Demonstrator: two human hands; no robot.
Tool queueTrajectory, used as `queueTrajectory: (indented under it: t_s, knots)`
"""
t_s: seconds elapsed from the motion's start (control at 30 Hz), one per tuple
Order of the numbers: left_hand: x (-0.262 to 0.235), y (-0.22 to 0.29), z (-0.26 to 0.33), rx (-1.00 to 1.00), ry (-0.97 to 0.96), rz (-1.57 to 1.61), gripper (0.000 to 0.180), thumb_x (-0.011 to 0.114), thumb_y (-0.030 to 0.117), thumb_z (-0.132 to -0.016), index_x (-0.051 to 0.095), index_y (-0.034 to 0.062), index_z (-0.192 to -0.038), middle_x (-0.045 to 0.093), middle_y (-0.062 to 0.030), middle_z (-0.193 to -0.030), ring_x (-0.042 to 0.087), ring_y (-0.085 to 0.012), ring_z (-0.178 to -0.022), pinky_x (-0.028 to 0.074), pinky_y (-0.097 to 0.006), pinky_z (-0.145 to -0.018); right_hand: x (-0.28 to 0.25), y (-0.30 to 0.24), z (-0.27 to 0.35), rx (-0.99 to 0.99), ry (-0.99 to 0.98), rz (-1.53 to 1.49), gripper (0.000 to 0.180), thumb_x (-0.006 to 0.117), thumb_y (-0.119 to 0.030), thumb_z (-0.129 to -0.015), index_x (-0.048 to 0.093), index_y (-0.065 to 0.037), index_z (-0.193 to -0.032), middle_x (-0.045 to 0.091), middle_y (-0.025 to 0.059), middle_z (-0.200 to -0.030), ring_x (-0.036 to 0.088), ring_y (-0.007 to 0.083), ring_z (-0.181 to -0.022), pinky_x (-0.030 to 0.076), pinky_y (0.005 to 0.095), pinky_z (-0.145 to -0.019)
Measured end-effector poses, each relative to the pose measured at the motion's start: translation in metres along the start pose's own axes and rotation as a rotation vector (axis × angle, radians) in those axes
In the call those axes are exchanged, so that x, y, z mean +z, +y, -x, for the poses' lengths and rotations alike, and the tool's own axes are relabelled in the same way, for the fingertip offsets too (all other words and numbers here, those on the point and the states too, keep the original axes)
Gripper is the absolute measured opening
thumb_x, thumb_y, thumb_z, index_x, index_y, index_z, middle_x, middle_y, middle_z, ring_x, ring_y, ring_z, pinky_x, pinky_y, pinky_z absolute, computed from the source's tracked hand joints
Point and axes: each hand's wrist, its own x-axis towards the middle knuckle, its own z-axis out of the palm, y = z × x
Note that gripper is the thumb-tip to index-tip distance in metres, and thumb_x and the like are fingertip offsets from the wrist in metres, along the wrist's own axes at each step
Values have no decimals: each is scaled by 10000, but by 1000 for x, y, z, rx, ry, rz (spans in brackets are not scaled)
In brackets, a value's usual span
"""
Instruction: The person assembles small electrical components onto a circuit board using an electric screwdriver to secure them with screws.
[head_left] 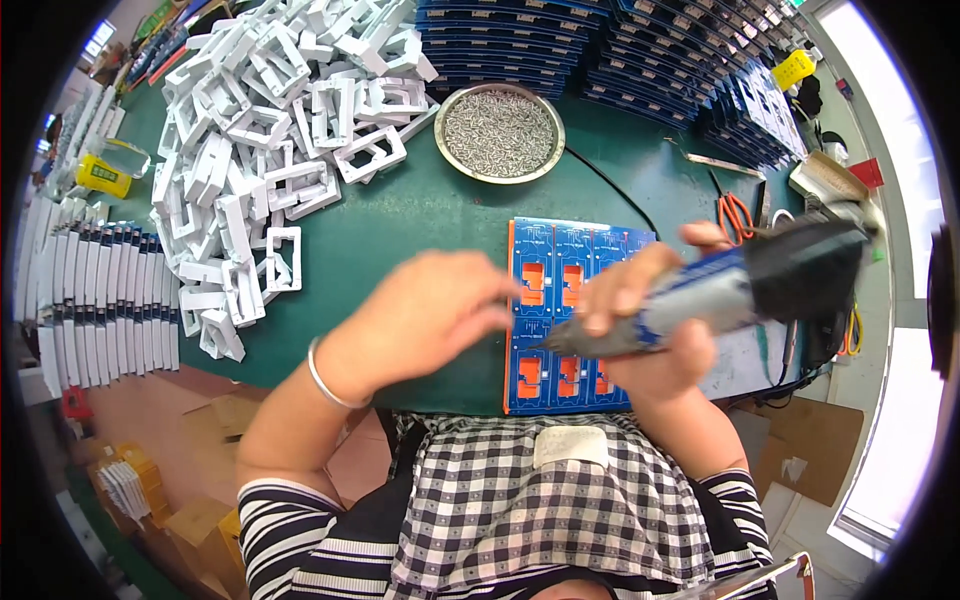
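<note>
The right hand point(650, 320) is closed around an electric screwdriver point(720, 290), a blue-grey body with a black rear end, held nearly level with its tip pointing left over a blue panel point(560, 250). The tool is blurred, so its bit cannot be made out. The left hand point(430, 315) hovers over the green table point(420, 210) at the panel's left edge, fingers drawn together and reaching toward the screwdriver tip; whether they pinch anything cannot be told. A silver bangle point(325, 375) sits on the left wrist.

The blue panel lies flat on the table directly in front of the person, near the front edge, and carries rows of orange-lined cut-outs (the lower right part is hidden behind the right hand).

Beyond the panel, a round metal dish point(500, 133) holds small silver screws. To its left, a large loose heap of white plastic frames point(270, 130) covers the table. Stacks of blue trays point(640, 50) stand along the far side. Orange-handled scissors point(733, 215) lie to the right of the panel. Rows of white and blue parts point(100, 290) stand at the table's left end.
</note>
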Motion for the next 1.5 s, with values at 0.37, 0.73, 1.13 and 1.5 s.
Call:
queueTrajectory:
  t_s: [0.37, 0.73, 1.13, 1.5]
  knots:
    - [-15, -71, -131, -55, 196, -630, 84, 659, 153, -794, 653, 79, -835, 608, -79, -833, 600, -292, -871, 490, -399, -721, -9, -72, 28, -87, -23, 293, 772, 756, -350, -772, 264, -188, -1344, 620, 91, -846, 635, 262, -773, 501, 437, -760]
    - [-17, -21, -89, -122, 197, -129, 74, 631, 93, -801, 630, 48, -859, 643, -95, -805, 622, -255, -747, 495, -338, -663, -33, -64, 34, -100, -46, 253, 744, 752, -322, -800, 274, -165, -1348, 627, 95, -879, 645, 256, -780, 507, 434, -766]
    - [67, 21, 7, 7, 186, -51, 196, 740, 61, -677, 651, 86, -850, 639, -43, -792, 604, -237, -761, 472, -361, -711, -30, -50, 35, -28, -60, 283, 647, 723, -381, -805, 336, -165, -1277, 619, 79, -825, 640, 249, -746, 494, 410, -748]
    - [66, 27, 2, -18, 144, -123, 169, 757, 78, -669, 659, 86, -806, 578, -44, -782, 555, -240, -745, 449, -355, -676, -32, -49, 35, -17, -135, 377, 724, 750, -352, -780, 289, -183, -1312, 628, 53, -838, 648, 230, -769, 504, 410, -776]
